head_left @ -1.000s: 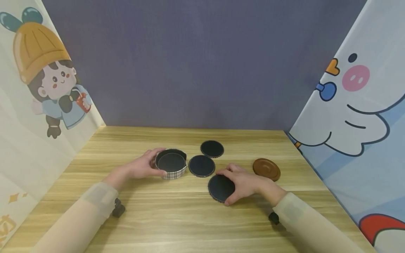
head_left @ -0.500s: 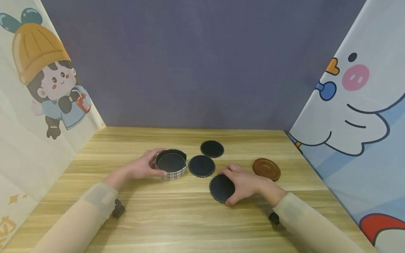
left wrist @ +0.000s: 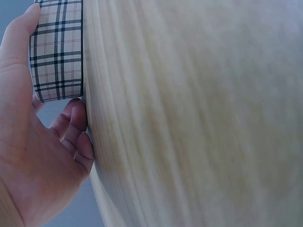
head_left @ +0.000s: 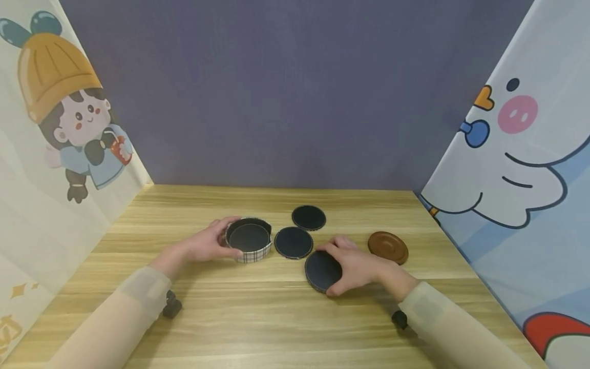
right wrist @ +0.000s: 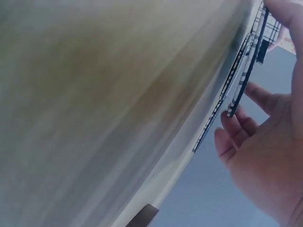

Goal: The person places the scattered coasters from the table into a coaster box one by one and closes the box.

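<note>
My left hand (head_left: 208, 243) curls round the left side of a round, plaid-walled coaster holder (head_left: 254, 255) with a black inside, standing on the table. Up close, its cream, black and red checked wall (left wrist: 59, 52) sits between thumb and fingers. To the right, my right hand (head_left: 357, 266) pinches a round black coaster (head_left: 321, 271) by its edge. In the right wrist view this coaster (right wrist: 245, 71) is slightly tilted and just above the table. Two more black coasters lie flat, one (head_left: 294, 242) beside the holder and another (head_left: 309, 218) behind it.
A round brown dish (head_left: 388, 247) lies beyond my right wrist. The wood-grain table (head_left: 258, 318) meets a dark grey wall (head_left: 295, 102) at the back. Cartoon-printed cloths hang along the left and right sides.
The coaster in my right hand has risen slightly off the table, after a tiny shift to the right. My left hand and the holder have stayed in place.
</note>
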Tool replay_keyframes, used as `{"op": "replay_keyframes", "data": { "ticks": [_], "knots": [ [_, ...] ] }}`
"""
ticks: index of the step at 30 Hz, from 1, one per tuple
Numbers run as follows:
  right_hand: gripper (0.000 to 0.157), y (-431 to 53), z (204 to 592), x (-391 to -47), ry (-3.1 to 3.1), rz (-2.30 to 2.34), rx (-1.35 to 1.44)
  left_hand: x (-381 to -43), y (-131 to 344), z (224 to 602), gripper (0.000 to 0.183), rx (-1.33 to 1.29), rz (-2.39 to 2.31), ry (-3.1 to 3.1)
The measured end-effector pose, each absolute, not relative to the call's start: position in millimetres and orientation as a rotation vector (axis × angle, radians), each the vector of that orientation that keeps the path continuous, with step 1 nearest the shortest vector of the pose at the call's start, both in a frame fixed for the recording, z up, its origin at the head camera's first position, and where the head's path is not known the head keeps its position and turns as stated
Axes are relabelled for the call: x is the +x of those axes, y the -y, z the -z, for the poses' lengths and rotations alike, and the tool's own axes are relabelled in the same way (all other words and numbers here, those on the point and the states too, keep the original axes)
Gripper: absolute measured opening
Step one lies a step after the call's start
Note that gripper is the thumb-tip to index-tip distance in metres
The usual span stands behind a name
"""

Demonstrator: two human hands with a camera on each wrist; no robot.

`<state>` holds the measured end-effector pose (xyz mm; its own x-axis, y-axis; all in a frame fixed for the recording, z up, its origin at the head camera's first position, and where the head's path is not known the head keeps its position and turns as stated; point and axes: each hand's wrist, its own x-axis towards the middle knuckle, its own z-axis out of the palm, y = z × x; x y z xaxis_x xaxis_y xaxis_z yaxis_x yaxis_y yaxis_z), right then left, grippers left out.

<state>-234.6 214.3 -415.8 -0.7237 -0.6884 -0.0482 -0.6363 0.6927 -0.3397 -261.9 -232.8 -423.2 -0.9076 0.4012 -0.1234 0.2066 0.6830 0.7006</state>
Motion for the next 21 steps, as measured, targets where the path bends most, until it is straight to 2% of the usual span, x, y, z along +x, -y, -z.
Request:
{"op": "replay_keyframes", "data": {
  "ticks": [11,21],
  "knots": [
    [0.106,-216,398,-244,-2.747,0.592,-0.940,-263,233,424,0.116,0.498,-1.043,-2.634],
    [0.104,-211,390,-256,-2.796,0.614,-0.978,-262,232,423,0.116,0.492,-1.047,-2.630]
  ]
}}
